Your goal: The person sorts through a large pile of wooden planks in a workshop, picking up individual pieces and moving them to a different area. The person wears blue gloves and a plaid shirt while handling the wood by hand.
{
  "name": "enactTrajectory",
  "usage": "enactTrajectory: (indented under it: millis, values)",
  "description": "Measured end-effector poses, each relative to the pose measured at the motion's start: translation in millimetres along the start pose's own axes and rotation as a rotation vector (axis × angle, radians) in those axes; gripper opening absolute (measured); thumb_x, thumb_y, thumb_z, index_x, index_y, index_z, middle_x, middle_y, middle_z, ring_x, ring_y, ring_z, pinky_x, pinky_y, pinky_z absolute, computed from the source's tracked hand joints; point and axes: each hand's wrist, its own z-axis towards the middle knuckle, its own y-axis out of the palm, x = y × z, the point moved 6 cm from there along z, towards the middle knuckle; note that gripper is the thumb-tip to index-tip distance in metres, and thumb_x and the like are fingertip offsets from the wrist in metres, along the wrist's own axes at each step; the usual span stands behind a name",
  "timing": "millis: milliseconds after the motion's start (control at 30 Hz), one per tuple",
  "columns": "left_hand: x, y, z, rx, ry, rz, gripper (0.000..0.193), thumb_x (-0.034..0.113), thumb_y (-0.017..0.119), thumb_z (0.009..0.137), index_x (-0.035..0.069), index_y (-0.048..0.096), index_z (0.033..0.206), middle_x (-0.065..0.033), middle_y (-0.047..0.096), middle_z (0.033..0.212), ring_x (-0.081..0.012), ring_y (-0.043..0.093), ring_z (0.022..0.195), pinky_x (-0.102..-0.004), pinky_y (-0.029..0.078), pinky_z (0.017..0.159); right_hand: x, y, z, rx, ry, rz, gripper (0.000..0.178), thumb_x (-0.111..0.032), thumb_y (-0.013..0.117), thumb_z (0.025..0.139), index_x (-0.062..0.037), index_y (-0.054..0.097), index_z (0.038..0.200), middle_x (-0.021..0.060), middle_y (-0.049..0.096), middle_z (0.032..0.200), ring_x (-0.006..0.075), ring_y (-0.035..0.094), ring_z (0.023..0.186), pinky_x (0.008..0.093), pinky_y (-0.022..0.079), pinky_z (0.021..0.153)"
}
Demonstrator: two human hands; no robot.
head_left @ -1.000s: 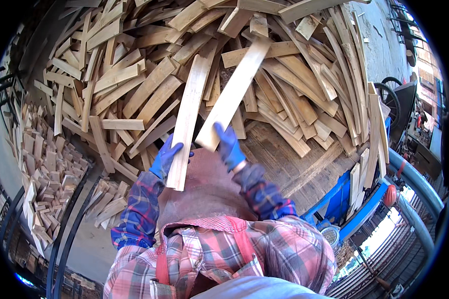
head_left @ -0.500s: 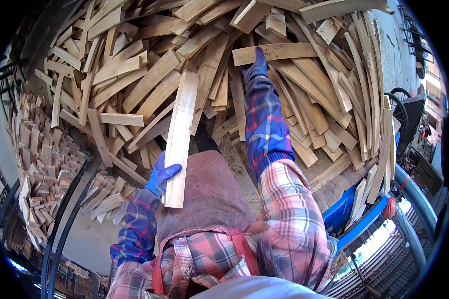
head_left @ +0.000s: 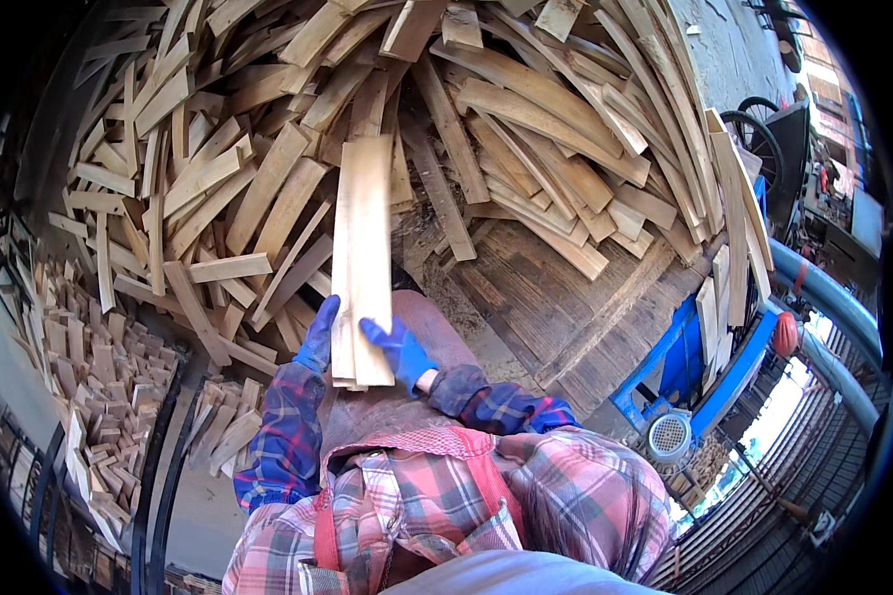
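Two pale wooden boards (head_left: 363, 248) lie lengthwise together in front of my body, pointing away toward the pile. Their near ends sit over my dark reddish apron (head_left: 437, 332). My left hand (head_left: 318, 334), in a blue glove, grips the left edge of the boards close to the near end. Across from it, my right hand (head_left: 399, 353), also blue-gloved, holds the right edge, thumb on the upper face. The fingers beneath the boards are hidden.
A large heap of loose boards (head_left: 556, 178) fans out ahead over a wooden plank surface (head_left: 551, 293). Small wooden blocks (head_left: 99, 387) are stacked at left behind black rails (head_left: 154, 466). At right stand a blue metal frame (head_left: 729, 382), a round motor cover (head_left: 670, 436) and thick grey-blue pipes (head_left: 833, 307).
My right arm has drawn back from the heap, and a second board now lies beside the one in my left hand. My view has shifted to the right.
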Motion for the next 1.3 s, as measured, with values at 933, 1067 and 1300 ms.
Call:
enactTrajectory:
  millis: [933, 1067, 1300]
  values:
    - [18, 49, -29, 0.12, 0.49, 0.569, 0.059, 0.034, 0.075, 0.079, -0.002, 0.053, 0.12, -0.0056, 0.062, 0.097, -0.0135, 0.06, 0.084, -0.0288, 0.051, 0.076, -223, -164, 71, 0.234, -0.245, -0.367, 0.066, -0.045, 0.072, 0.079, 0.0035, 0.048, 0.118, 0.0093, 0.061, 0.085, 0.0197, 0.061, 0.067, 0.0308, 0.05, 0.052]
    - [20, 37, -16, 0.064, 0.49, 0.545, 0.052, 0.032, 0.075, 0.077, -0.001, 0.057, 0.113, -0.0043, 0.062, 0.092, -0.0129, 0.059, 0.083, -0.029, 0.05, 0.075, -87, -87, -14, 0.066, -0.387, -0.077, 0.037, -0.023, 0.066, 0.088, 0.0, 0.047, 0.11, 0.0067, 0.059, 0.079, 0.0138, 0.059, 0.063, 0.0279, 0.051, 0.054]
    - [15, 27, -19, 0.112, 0.632, 0.503, 0.091, 0.044, 0.075, 0.079, 0.003, 0.027, 0.144, -0.0146, 0.05, 0.124, -0.0232, 0.054, 0.109, -0.0364, 0.048, 0.091, -31, 8, -50, -0.107, -0.097, -0.524, 0.081, -0.047, 0.076, 0.076, 0.0027, 0.042, 0.13, 0.0193, 0.059, 0.121, 0.0277, 0.06, 0.105, 0.0378, 0.049, 0.087]
